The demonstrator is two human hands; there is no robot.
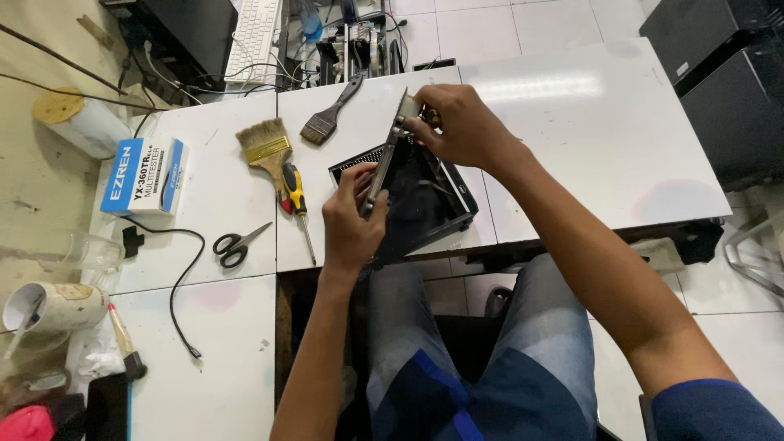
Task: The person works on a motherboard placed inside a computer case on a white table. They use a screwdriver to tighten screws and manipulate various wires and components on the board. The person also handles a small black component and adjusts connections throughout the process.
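At far left a paper cup (51,305) lies on its side with something thin poking from its mouth (what, I cannot tell). Above it sits a blue and white box (145,175), then a black cable (181,269), scissors (234,244), a pale paintbrush (266,149) and a yellow-handled screwdriver (296,200) on the white table (604,131). A darker brush (329,113) lies further back. The left hand (351,222) is clamped round the lower end of a thin metal bracket (389,159); the right hand (457,124) pinches its upper end. The bracket is held tilted just above an open black case (433,200) at the table's near edge, which looks hollow inside.
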